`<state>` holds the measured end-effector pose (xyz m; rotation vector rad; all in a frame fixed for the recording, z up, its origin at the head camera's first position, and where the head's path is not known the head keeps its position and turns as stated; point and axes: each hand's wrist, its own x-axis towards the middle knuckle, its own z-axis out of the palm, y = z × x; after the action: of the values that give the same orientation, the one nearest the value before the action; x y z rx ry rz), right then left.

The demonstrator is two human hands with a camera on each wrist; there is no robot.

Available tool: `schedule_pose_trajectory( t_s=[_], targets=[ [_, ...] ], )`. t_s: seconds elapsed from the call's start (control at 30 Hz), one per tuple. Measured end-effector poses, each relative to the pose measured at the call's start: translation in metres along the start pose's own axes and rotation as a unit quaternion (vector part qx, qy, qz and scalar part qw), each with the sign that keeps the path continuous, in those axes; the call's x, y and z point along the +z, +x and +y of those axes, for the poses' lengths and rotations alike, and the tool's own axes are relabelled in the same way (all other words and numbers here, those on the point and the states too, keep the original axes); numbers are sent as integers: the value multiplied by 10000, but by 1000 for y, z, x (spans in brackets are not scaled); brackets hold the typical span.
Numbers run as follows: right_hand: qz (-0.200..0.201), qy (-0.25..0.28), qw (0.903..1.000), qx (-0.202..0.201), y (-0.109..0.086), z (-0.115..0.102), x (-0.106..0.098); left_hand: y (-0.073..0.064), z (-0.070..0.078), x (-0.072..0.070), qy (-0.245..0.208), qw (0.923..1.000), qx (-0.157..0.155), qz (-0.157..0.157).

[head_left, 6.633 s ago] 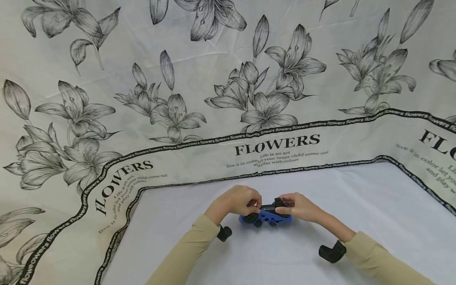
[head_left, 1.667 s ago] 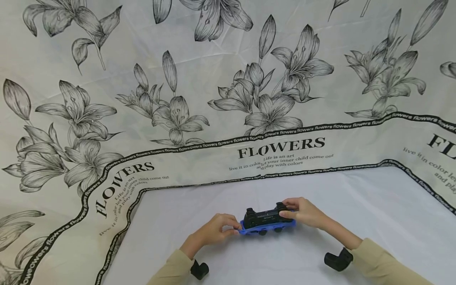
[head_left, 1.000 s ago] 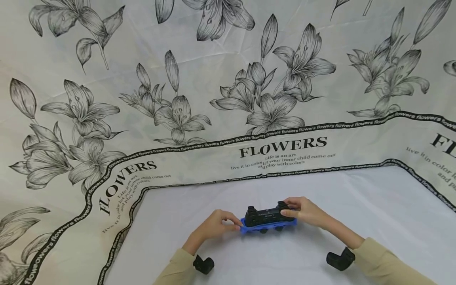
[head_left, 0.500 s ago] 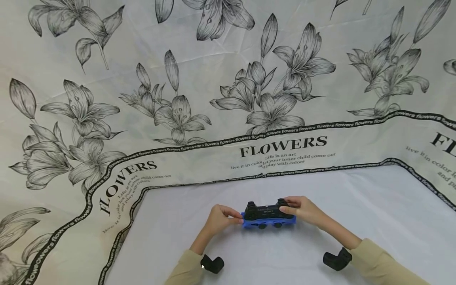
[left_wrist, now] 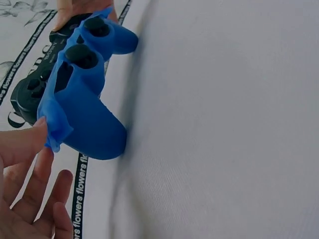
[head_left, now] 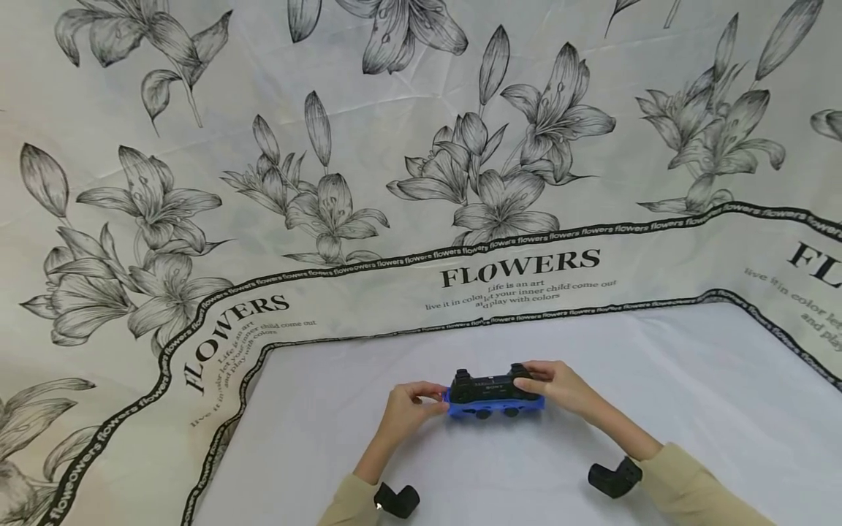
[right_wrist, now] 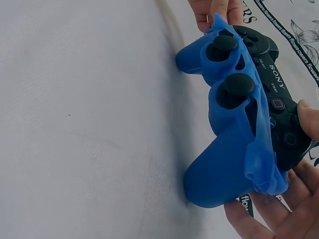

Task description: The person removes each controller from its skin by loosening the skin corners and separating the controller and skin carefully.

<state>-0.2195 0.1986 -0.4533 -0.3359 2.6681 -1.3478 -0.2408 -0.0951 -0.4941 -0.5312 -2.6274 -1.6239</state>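
Note:
A black Sony game controller sits partly inside a blue silicone cover. In the right wrist view the cover lies over the grips and thumbsticks, while the controller's button side is bare. The cover's loose edge is bunched near both ends. My left hand pinches that edge at the left end between thumb and index finger, the other fingers spread loosely in the left wrist view. My right hand holds the controller's right end, thumb on the buttons and fingers underneath. The grips point down to the white tabletop.
A white cloth covers the tabletop. Behind it hangs a curtain printed with flowers and lettering. Black wrist-worn devices stick out below each forearm.
Earlier my left hand was over the controller's left part; it has since shifted to the cover's left edge. Over the last second the controller has tilted slightly, and my right hand keeps its hold.

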Motion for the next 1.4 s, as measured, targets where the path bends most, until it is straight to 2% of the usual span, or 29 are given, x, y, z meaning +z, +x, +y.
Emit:
schedule_pose_trajectory(
  t_s=[0.1,0.23,0.47,0.57,0.67,0.8,0.87,0.97,1.1,1.4],
  targets=[
    [-33,39,10000,-53,3,3,0,-3,5,4,-11,10000,32,48],
    [-61,-99,9998,-181,4,5,-2,-3,15,11,-304,9995,-84,84],
    [-114,84,9998,141,3,-1,-2,8,27,19,-619,9980,-72,108],
    [-112,69,9998,175,4,0,-1,12,26,20,-649,9978,-79,141],
    [-119,94,9997,196,3,1,-1,14,25,19,-741,9969,-236,83],
    [-106,63,9997,226,3,1,0,17,24,20,-904,9947,-441,-206],
    [-80,93,9996,260,3,1,0,17,23,21,-997,9934,-445,-353],
    [-57,127,9994,302,3,1,1,17,20,23,-1178,9909,-436,-480],
    [-42,141,9993,333,3,2,2,16,15,26,-1402,9884,-406,-413],
    [11,84,9995,299,2,0,4,12,3,32,-1551,9866,-130,-498]
  ],
)
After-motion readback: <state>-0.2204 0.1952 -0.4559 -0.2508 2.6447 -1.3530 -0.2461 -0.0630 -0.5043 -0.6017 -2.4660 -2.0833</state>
